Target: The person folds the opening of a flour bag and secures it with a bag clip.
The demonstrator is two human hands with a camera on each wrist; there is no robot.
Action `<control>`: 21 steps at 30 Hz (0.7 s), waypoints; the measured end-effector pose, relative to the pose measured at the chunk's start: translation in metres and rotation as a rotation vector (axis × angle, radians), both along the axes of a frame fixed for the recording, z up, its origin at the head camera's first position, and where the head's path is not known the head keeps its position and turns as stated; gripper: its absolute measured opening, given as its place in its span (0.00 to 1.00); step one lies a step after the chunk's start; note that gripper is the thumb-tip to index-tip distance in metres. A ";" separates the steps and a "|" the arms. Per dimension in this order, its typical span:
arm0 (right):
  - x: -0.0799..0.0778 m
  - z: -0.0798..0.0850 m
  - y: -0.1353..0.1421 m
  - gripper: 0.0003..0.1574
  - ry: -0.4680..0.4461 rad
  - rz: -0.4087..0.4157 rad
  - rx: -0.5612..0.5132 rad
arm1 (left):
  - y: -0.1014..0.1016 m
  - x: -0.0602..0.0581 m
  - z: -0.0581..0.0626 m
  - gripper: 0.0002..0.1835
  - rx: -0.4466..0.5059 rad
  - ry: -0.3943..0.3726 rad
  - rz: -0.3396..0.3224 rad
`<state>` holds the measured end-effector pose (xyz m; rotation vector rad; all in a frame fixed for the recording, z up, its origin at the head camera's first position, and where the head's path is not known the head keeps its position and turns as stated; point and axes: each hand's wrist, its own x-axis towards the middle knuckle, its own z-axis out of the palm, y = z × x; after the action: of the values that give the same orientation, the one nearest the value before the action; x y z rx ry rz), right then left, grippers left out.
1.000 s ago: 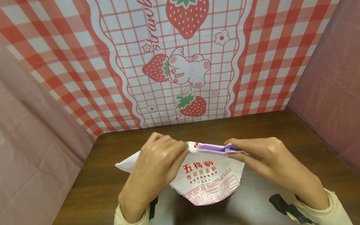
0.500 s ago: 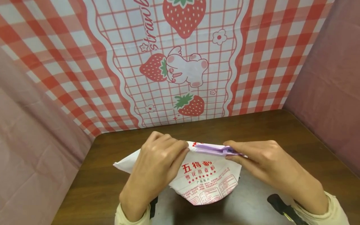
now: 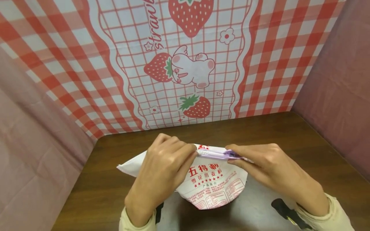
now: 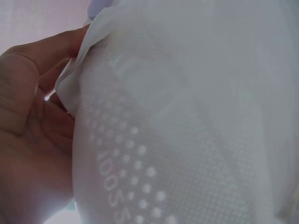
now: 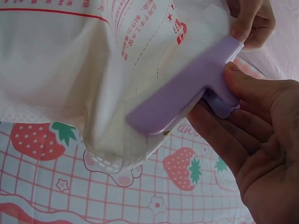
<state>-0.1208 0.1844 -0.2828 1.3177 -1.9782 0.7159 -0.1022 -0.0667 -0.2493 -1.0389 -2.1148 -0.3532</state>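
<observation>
A white flour bag (image 3: 214, 186) with red print stands in front of me, its top folded over. My left hand (image 3: 159, 173) pinches the folded top with thumb and fingers; in the left wrist view the bag's pale side (image 4: 187, 116) fills most of the picture. A purple bag clip (image 3: 214, 154) lies along the fold, reaching to my left fingertips. With thumb and fingers, my right hand (image 3: 274, 166) pinches the clip's right end. Seen from the right wrist, the clip (image 5: 182, 93) spans the bag's edge and my right thumb (image 5: 247, 86) presses its handle end.
Beneath the bag is a brown wooden table (image 3: 101, 166) with a grey area (image 3: 257, 195) near me. A strawberry-print checked cloth (image 3: 190, 70) hangs behind it. Pink curtains (image 3: 344, 73) close off both sides. A black strap piece (image 3: 284, 210) sticks out by the right sleeve.
My right hand and the purple clip have shifted slightly left along the fold, closer to my left fingers. The left hand keeps its hold on the bag.
</observation>
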 end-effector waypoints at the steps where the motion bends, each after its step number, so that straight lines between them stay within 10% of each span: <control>1: 0.000 -0.001 0.000 0.16 -0.004 -0.004 0.000 | 0.000 0.000 0.000 0.04 -0.001 -0.001 0.003; 21: 0.002 0.007 0.014 0.29 -0.263 -0.157 -0.059 | 0.000 0.001 -0.003 0.03 0.033 -0.090 0.026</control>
<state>-0.1185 0.1984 -0.2761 1.0628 -2.2201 0.9009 -0.1011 -0.0664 -0.2519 -0.9925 -2.1927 -0.4277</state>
